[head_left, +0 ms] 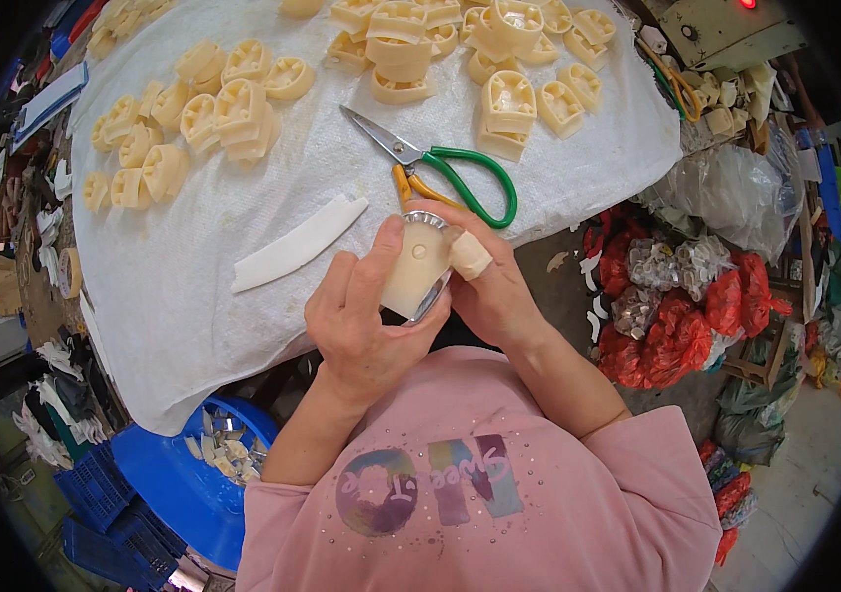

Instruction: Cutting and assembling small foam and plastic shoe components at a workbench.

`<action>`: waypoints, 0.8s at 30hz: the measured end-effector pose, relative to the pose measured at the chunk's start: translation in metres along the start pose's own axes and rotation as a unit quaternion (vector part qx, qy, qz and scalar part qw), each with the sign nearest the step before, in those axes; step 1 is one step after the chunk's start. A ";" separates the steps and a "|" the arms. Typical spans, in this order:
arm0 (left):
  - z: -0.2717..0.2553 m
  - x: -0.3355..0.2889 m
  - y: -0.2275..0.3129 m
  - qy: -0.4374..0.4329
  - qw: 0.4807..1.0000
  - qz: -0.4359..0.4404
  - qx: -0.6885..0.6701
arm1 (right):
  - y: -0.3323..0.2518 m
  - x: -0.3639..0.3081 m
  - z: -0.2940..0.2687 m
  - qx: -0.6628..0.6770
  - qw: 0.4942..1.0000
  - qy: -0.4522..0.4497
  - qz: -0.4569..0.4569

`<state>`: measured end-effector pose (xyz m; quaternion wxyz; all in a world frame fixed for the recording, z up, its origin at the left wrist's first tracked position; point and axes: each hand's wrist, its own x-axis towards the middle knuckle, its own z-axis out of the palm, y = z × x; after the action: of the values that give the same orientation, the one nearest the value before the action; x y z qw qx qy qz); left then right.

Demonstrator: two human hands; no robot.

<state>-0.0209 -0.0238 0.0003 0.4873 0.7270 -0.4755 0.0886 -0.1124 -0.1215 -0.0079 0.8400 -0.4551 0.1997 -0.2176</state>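
Both hands hold a cream plastic piece (pixel 418 259) with a shiny silvery rim, close to the table's near edge. My left hand (pixel 359 311) curls around its left side, thumb and fingers closed on it. My right hand (pixel 494 291) grips the right side; a pale wrap covers the tip of its thumb. Just beyond lies a pair of scissors (pixel 396 148) with metal blades spread and green and orange handles, the orange one partly hidden behind my right fingers. Left of them rests a curved white strip (pixel 300 243), touched by neither hand.
Cream moulded pieces (pixel 233 113) sit in clusters and stacks on the white cloth (pixel 213 222) covering the table. A blue basin (pixel 169 479) with scraps stands low at the left, beside blue crates (pixel 109 493). Red plastic bags (pixel 672 340) lie on the floor at the right.
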 end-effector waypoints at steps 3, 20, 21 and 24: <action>0.002 -0.002 0.000 0.018 1.000 0.005 0.016 | -0.003 -0.002 0.006 -0.200 0.977 0.000 -0.080; -0.013 -0.001 -0.009 -0.069 0.965 -0.187 -0.170 | -0.007 0.011 -0.014 -0.254 0.948 -0.073 -0.176; -0.016 0.004 -0.005 -0.083 0.901 -0.271 -0.329 | -0.007 0.012 -0.021 -0.232 0.954 -0.097 -0.166; -0.017 0.000 -0.007 -0.125 0.759 -0.350 -0.535 | -0.005 0.015 -0.022 -0.179 0.963 -0.147 -0.139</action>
<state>-0.0101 -0.0095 0.0049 0.7304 0.4684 -0.2143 -0.4485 -0.1126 -0.1475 -0.0170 0.7265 -0.6482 0.0450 -0.2234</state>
